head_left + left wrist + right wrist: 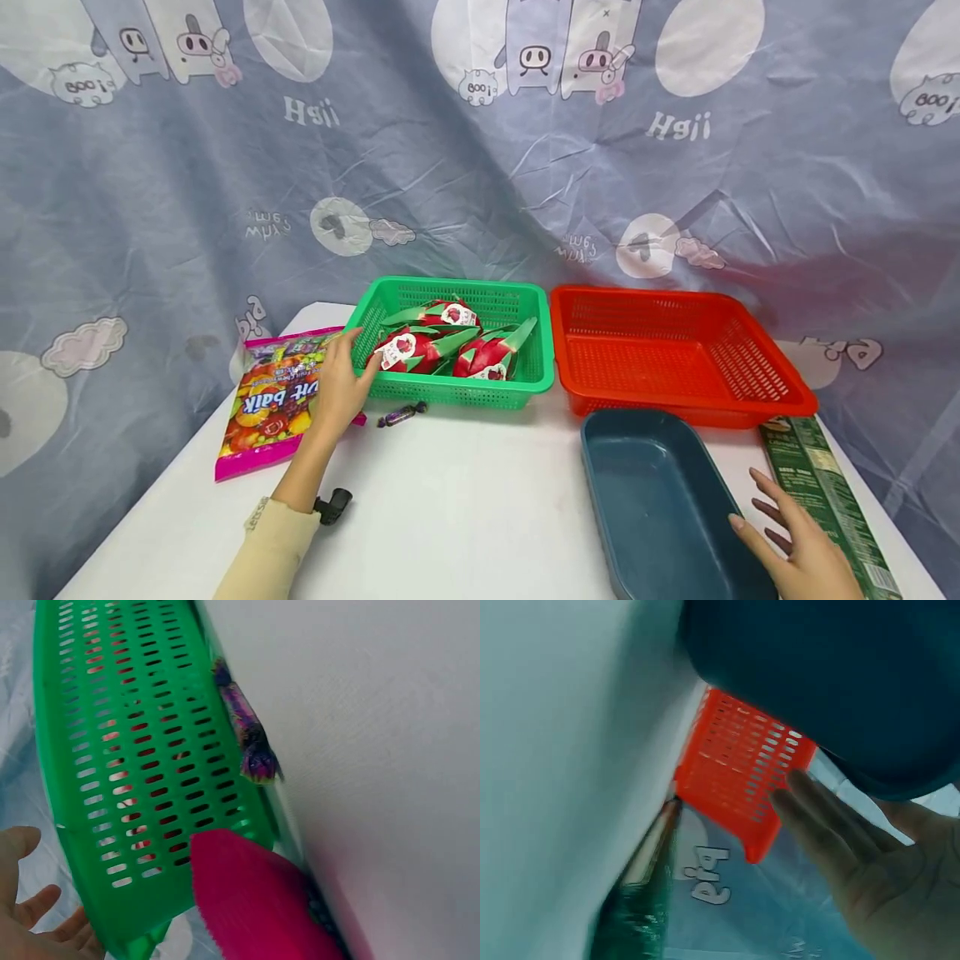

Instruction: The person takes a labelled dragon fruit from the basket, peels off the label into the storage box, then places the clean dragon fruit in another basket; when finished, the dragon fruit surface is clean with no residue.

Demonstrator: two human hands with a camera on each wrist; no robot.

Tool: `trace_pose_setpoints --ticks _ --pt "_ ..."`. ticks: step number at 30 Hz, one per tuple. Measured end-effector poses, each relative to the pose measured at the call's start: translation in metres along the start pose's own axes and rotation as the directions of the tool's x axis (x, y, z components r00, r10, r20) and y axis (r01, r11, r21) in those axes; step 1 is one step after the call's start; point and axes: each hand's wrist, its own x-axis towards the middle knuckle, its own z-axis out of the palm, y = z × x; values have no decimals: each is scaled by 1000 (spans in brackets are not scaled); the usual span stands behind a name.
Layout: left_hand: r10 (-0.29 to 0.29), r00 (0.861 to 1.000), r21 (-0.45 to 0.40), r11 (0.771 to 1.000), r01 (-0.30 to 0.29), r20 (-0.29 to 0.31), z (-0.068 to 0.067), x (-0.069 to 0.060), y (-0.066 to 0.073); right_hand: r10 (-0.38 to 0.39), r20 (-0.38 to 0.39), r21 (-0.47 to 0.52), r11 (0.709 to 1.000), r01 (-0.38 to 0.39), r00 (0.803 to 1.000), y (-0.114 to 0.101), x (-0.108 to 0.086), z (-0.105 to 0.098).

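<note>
Tray [667, 500], dark blue plastic, is lying nearest on the white table [465, 483]. Right hand [806, 550] is hanging by its right edge, fingers spread and lightly bent, holding nothing; thumb is overlapping the rim in the head view, but contact isn't readable. Green printed pack [817, 483] is lying just right of that hand. Further out, fruit-candy bag [258, 408] is resting at the table's left side, partly behind the left arm, with a purple wrapped candy [402, 414] lying between it and the table's middle. Left hand [341, 379] is hovering at the near-left corner of the green basket [450, 392], arm stretching forward, thumb and fingers parting in a loose C, gripping nothing; can't tell if it's touching the rim. Three labelled dragon fruits [423, 357] are sitting inside that basket. My read on handling: taking the nearest one round its red body is looking safer than pinching leafy tips, and keeping the wrist above the rim is avoiding a snag. Red basket [637, 358] is standing beside the green one, beyond the tray. Printed curtain [450, 167] is hanging behind everything.
</note>
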Motion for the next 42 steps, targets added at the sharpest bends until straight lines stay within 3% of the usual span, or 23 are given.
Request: trace_pose_setpoints --ticks 4,7,11,14,18,24,32,35,38,42 --pt "-32 999 19 999 32 34 4 4 -3 -117 15 149 982 113 993 19 0 10" --pt "-58 994 61 997 52 92 5 10 -4 -212 18 294 935 198 977 31 3 14" --pt "-96 974 167 984 62 206 5 22 -3 -244 79 437 880 186 967 44 9 15" --pt "-126 942 257 965 44 311 5 32 -1 -194 122 452 884 119 973 47 12 16" --pt "-156 885 296 955 22 438 6 42 -1 -137 130 406 911 74 982 46 12 17" --pt "-180 816 209 975 74 549 10 54 -6 -63 144 318 948 14 988 44 11 17" --pt "-130 735 77 991 105 666 18 65 -12 -91 154 341 939 34 984 50 12 18" --pt "-115 708 50 992 112 697 20 67 -15 -97 161 337 941 38 982 52 12 19" --pt "-76 690 12 995 97 720 20 68 -18 -105 161 332 942 47 981 52 12 19" --pt "-9 665 -27 999 44 747 20 70 -22 -122 161 336 940 62 979 52 11 20"
